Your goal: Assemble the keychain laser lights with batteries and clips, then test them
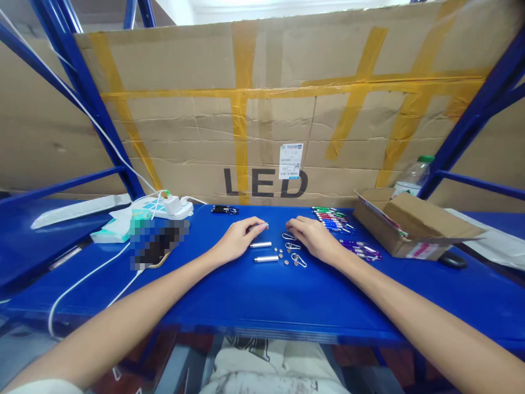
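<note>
My left hand (239,237) rests on the blue table (262,295) with its fingers curled round a small silver cylinder (264,225) at the fingertips. Two more silver tubes (261,244) (266,259) lie just right of it. My right hand (311,235) lies palm down, fingers bent, touching the table by some silver clips (292,246) and several small button cells (280,253); whether it grips anything is hidden. A pile of coloured keychain lights (333,219) lies beyond the right hand.
An open cardboard box (410,227) and a plastic bottle (414,175) stand at the right. A white power strip (164,208) with cables, a blurred item (158,241) and a black object (225,209) lie at the left and back. A large cardboard sheet marked LED (266,109) forms the back wall.
</note>
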{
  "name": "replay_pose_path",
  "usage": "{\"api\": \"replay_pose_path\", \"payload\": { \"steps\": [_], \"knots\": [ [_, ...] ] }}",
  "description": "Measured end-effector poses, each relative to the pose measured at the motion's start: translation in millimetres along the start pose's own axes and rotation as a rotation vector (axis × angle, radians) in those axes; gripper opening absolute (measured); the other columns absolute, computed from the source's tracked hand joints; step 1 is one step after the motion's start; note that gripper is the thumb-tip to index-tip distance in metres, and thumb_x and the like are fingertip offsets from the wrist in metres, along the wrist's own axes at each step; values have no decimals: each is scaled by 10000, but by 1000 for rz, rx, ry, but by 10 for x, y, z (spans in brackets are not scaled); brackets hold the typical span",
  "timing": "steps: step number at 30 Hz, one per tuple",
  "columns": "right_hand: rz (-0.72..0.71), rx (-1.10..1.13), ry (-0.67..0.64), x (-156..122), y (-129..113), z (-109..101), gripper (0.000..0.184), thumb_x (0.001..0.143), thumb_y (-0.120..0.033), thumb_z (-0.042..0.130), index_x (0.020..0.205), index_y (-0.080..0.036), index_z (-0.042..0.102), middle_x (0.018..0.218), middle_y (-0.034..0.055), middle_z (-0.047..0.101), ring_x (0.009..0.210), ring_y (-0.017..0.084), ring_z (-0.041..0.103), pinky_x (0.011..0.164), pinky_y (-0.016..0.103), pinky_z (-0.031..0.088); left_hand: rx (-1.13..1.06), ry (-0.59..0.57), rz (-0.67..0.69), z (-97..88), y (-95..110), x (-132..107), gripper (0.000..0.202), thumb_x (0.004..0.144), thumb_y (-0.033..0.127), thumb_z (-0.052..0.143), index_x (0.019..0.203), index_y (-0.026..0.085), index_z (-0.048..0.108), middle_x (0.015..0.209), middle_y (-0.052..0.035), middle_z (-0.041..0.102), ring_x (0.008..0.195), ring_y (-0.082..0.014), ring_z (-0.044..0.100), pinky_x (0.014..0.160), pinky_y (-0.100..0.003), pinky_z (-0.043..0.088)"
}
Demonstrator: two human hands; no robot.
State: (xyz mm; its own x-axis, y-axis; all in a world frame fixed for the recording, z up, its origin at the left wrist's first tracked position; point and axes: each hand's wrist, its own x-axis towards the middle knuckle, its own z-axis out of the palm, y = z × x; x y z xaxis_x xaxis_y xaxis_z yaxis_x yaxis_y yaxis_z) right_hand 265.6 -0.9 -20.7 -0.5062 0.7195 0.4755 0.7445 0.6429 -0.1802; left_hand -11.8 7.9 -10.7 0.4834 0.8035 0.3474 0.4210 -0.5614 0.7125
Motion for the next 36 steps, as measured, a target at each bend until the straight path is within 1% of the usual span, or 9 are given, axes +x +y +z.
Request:
{"api": "replay_pose_path", "payload": {
  "steps": [4,8,13,17,19,22,24,30,36],
  "knots": [
    [-21,-48,-42,4,7,36,288,1102,-211,450,1084,-217,737,1046,116,725,975,268,683,860,371,537,-15,7,7,9,-29,7,355,1061,505,556,1156,232,762,1213,-31,782,1074,-235,689,951,-337,480],
    [-57,-32,-36,8,30,95,278,1094,-212,489,1120,-229,766,1084,118,725,995,276,670,884,394,543,-22,10,5,22,-25,4,312,1056,473,578,1148,237,760,1235,-28,780,1134,-239,696,983,-339,484],
    [-79,9,-23,23,49,130,287,1103,-249,497,1152,-242,780,1075,110,745,990,283,654,898,416,541,-5,13,18,37,-37,2,295,1057,449,583,1159,233,758,1228,-37,783,1139,-241,705,994,-347,501],
    [-51,38,81,40,6,92,309,1114,-285,480,1261,-237,746,1139,120,754,1017,298,652,940,456,535,34,13,38,40,-55,4,289,1054,440,594,1152,227,763,1215,-51,778,1115,-242,708,1010,-359,510],
    [-39,38,113,47,-37,59,311,1114,-291,477,1280,-246,736,1143,116,759,1014,299,654,947,467,530,69,5,53,37,-61,10,280,1048,430,609,1141,223,773,1179,-58,776,1081,-242,710,988,-356,518],
    [-14,33,132,53,-93,27,296,1109,-294,485,1256,-243,738,1130,113,769,1001,300,653,949,475,524,138,-23,61,36,-79,29,275,1048,415,614,1134,223,790,1121,-61,769,1015,-238,708,935,-353,523],
    [7,27,130,55,-107,26,288,1105,-292,491,1231,-231,743,1123,114,775,998,302,654,948,478,521,184,-42,52,40,-100,47,273,1055,389,603,1158,226,797,1107,-63,763,995,-239,704,931,-360,521],
    [55,2,63,52,-52,82,270,1097,-288,516,1202,-225,757,1146,109,786,1001,305,659,947,476,505,273,-99,36,62,-162,79,344,1096,316,509,1307,231,767,1145,-82,731,1081,-254,695,1019,-396,509],
    [45,1,21,33,3,108,299,1103,-241,484,1191,-232,770,1135,110,768,1024,297,661,957,471,481,364,-123,127,42,-145,56,379,1118,343,474,1401,260,713,1158,-86,683,1113,-258,639,1060,-424,501]
  ]
}}
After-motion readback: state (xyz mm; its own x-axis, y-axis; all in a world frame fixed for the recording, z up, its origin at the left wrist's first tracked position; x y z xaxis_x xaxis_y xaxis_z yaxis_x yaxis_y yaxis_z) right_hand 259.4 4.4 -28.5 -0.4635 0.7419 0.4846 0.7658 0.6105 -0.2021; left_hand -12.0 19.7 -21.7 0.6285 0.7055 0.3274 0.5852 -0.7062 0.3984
